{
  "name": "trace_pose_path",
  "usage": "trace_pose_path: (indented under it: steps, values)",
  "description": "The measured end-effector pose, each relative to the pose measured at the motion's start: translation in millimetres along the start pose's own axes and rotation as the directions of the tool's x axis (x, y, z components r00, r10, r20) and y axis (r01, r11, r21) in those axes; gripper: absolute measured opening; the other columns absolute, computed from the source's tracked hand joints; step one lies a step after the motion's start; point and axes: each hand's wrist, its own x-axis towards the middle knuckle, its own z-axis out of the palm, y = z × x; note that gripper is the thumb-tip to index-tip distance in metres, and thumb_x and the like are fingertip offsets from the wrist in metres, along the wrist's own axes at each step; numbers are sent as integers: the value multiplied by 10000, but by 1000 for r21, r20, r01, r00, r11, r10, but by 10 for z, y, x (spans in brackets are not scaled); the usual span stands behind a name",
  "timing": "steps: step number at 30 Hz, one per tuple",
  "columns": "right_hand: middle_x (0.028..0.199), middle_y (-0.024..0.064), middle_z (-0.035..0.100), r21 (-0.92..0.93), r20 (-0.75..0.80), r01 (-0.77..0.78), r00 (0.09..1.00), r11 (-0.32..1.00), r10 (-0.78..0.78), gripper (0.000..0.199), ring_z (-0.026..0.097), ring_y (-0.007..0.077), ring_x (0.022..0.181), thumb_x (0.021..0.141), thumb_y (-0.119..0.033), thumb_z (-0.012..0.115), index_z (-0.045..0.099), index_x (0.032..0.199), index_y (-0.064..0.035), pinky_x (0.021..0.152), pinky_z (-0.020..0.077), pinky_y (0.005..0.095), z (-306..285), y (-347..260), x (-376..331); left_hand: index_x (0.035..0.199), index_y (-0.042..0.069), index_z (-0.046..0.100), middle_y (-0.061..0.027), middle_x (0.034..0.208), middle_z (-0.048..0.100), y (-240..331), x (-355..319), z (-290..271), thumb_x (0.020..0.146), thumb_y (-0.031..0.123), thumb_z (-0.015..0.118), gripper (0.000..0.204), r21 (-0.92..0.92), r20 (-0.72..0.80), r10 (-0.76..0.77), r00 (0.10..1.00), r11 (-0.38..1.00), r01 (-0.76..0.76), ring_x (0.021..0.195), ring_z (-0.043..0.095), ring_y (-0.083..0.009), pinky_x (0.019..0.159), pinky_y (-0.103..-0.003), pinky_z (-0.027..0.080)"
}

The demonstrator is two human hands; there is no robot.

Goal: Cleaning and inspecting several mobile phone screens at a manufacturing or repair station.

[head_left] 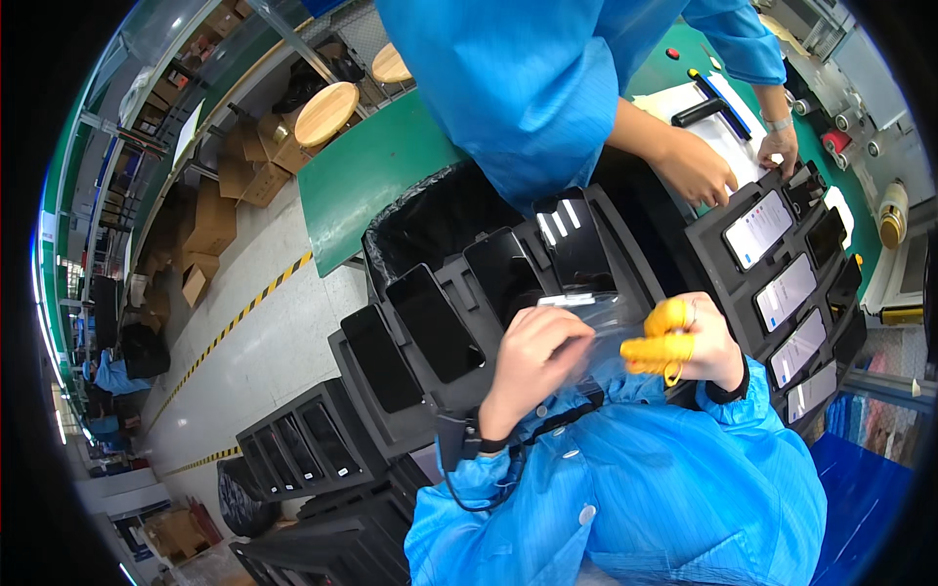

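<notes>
Left hand [532, 361]: raised off a blue sleeve, wrist angled toward one o'clock, fingers bent inward; motion blur at the fingertips means its grip cannot be confirmed. Right hand [699, 342]: directed toward ten o'clock, fingers curled, yellow finger cots [660, 350] on the digits, pinching clear plastic film [608, 337]. The film lies between the hands, at three o'clock from the left one. Black smartphones [435, 322] stand in a black tray [630, 256], from nine to twelve o'clock of the left hand. A second tray, at two o'clock from the right hand, bears lit smartphones [799, 347]. Co-worker's hands [696, 168] work beyond, at twelve to one o'clock.
</notes>
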Motion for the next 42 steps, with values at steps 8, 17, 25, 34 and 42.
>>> trace_pose_path:
  steps: [8, 17, 25, 34, 42]
  values:
    - [981, 56, 552, 836, 54, -472, 577, 279, 815, 476, 527, 111, 880, 870, -299, 445, 488, 1230, 9, 764, 406, 217, 258, 114, -364, 995, -17, 569, -131, 863, 619, -223, 586, -1041, 856, 38, 618, 157, 443, -562, -115, 819, 795, 415, 792, 635, -255, 750, -320, 487]
    - [1178, 110, 540, 830, 85, -501, 548, 245, 832, 488, 564, 161, 1087, 854, -19, 613, 410, 1296, 29, 928, 454, 284, 463, 300, -464, 1047, 40, 580, -138, 1007, 594, -567, 562, -849, 807, 123, 645, 262, 725, -311, -93, 946, 620, 300, 932, 576, -338, 808, -413, 461]
    - [1051, 87, 633, 712, -77, -538, 579, 451, 811, 258, 632, 153, 960, 830, -12, 689, 609, 1073, 19, 870, 499, 267, 534, 381, -327, 911, 18, 616, -131, 898, 598, -196, 348, -402, 798, 81, 642, 132, 563, -209, -225, 952, 768, 305, 860, 559, -322, 763, -394, 456]
    - [875, 116, 607, 23, -346, -652, 706, 758, 618, 197, 630, 263, 812, 776, 18, 689, 637, 963, -11, 652, 518, 303, 500, 518, -81, 871, 59, 597, -76, 828, 541, 54, -123, 285, 784, 125, 658, 125, 317, 296, -122, 947, 948, 23, 771, 555, -262, 686, -365, 468]
    - [873, 128, 613, -194, 337, -270, 884, 943, 323, 257, 587, 325, 869, 661, 36, 636, 645, 910, -28, 769, 496, 384, 630, 841, -164, 1014, 36, 623, -73, 953, 571, -138, -476, 401, 775, 109, 668, 254, 171, 229, -68, 971, 985, 29, 817, 595, -229, 702, -329, 504]
